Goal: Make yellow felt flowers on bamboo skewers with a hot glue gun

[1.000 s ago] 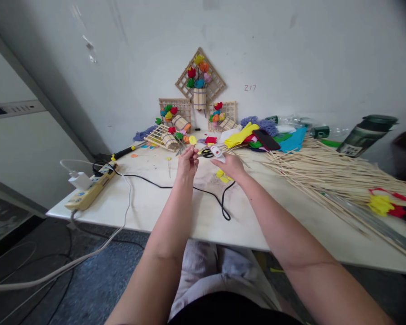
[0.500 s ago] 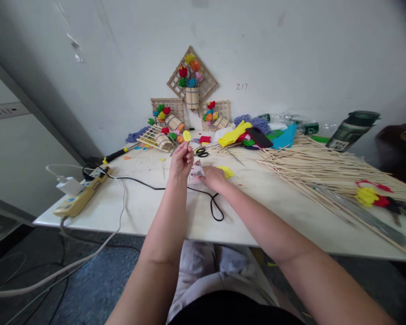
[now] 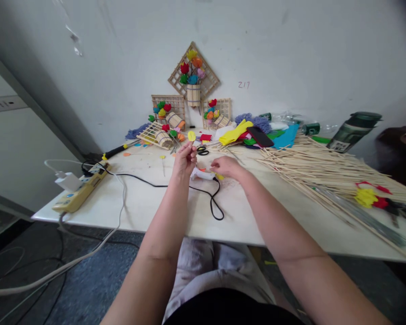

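My left hand [image 3: 184, 159] is raised above the table and pinched shut on a thin stick topped with a small yellow felt petal [image 3: 191, 135]. A white glue gun [image 3: 200, 174] lies on the tabletop just below and right of that hand, and its black cord [image 3: 214, 205] loops toward me. My right hand [image 3: 226, 167] hovers low over the table right beside the glue gun. Its fingers are curled together in a pinch over a scrap of yellow felt [image 3: 219, 177]. What the fingers hold is hidden.
Black scissors [image 3: 201, 150] lie behind the hands. A big spread of bamboo skewers [image 3: 328, 169] covers the right side. Finished stick-and-flower frames [image 3: 193, 81] lean on the wall. Coloured felt sheets [image 3: 253, 133], a power strip [image 3: 78, 192] at left and a green bottle [image 3: 353, 131] also stand on the white table [image 3: 149, 212].
My right hand lowered the glue gun, laid it on the table, let go and shifted right onto the yellow felt. My left hand stayed raised with the petal stick.
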`<state>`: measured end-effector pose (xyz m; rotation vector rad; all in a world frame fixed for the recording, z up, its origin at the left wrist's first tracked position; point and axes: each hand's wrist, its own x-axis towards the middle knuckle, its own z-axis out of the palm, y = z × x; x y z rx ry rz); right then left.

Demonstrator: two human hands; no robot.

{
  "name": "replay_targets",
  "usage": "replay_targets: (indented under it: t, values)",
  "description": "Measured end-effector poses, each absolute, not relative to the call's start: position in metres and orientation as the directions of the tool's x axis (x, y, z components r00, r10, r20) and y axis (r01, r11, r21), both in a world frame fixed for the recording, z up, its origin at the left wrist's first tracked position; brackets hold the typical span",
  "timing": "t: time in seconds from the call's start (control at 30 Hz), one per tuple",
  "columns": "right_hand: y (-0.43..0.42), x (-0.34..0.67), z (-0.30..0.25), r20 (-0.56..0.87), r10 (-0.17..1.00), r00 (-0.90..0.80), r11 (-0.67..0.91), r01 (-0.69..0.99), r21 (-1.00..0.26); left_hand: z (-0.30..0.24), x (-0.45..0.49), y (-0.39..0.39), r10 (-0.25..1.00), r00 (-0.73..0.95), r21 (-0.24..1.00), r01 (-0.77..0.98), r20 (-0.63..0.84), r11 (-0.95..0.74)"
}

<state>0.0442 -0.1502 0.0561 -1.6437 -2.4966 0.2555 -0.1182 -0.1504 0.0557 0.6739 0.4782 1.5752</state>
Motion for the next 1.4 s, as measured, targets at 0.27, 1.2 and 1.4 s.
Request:
replay_targets:
  t: [0.27, 1.2, 1.4]
  values:
    - [-0.127, 0.086, 0.052, -0.088, 0.934, -0.347, 0.333, 0.932, -0.142, 0.048, -0.112, -0.148, 0.988, 0.022, 0.691, -0.717, 0.151, -0.090]
    - [-0.123, 0.087, 0.041, -0.131, 0.938, -0.320, 0.312, 0.947, -0.081, 0.042, -0.105, -0.149, 0.990, 0.042, 0.772, -0.631, 0.131, -0.075]
    - [-0.117, 0.091, 0.034, -0.130, 0.944, -0.304, 0.294, 0.951, -0.093, 0.041, -0.104, -0.148, 0.988, 0.055, 0.769, -0.634, 0.144, -0.077]
